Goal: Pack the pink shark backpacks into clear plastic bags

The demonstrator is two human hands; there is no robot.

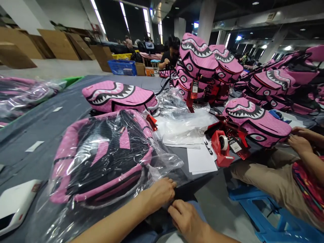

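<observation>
A pink and black backpack (111,155) lies inside a clear plastic bag (169,163), whose loose mouth spreads to the right, toward the table's front edge. My left hand (160,192) is closed at that edge, with fingers curled on the bag's film. Just below and to its right, my right hand (188,219) is closed too, thumb and fingers pinched together; what they hold is hidden. Behind the bagged backpack sits a pink shark-mouth backpack (118,96). A stack of clear bags (184,126) lies to its right.
A red tape dispenser (222,150) stands on white paper (199,160). More shark-mouth backpacks (198,55) are piled behind. A co-worker's hands (301,140) touch another backpack (257,121) at right, above a blue stool (275,212). A white device (19,202) lies at left.
</observation>
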